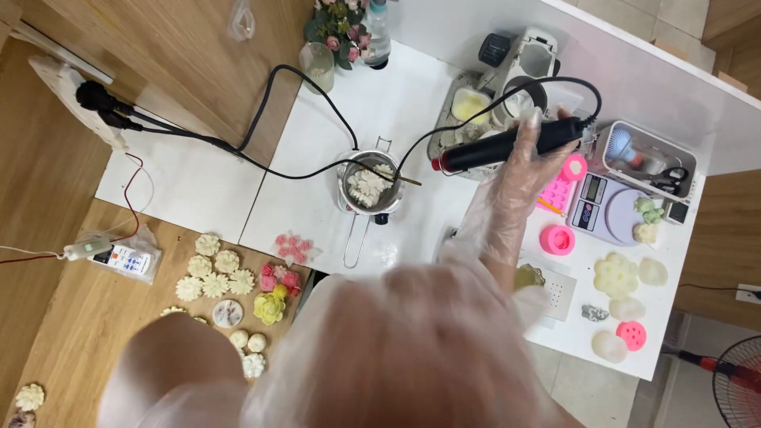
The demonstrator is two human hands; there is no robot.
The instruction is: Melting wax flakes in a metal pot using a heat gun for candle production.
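Because a blurred bulk of clear plastic sleeve (396,349) fills the bottom of my view, nearly everything closest to me is hidden, and I find no left hand anywhere in it; a tan rounded shape low on the left is too soft to name

Just beyond, on the wooden surface at left, lie cream, pink and yellow flower-shaped pieces (214,273), apart from one another

Further out on the white counter (396,95) stands a small metal pot (369,184) holding pale chunks, with a wire handle reaching back toward me

To its right my gloved right hand (547,147) has its fingers clenched round the rear of a black corded hand tool (491,149), which lies nearly level with its red tip aimed at the pot, near the rim but not touching it

I judge the work to be at the point of bringing that tip to the pot's contents. Closing the gap would call for a steady wrist and care over the black cord (317,95), which loops across the pot

Right of the hand sit pink moulds (557,239) and a small scale (606,208)

Farthest off are a white machine (515,63) and a bunch of flowers (337,24), cut by the top edge. What kind of tool this is, and whether it is running, I cannot tell
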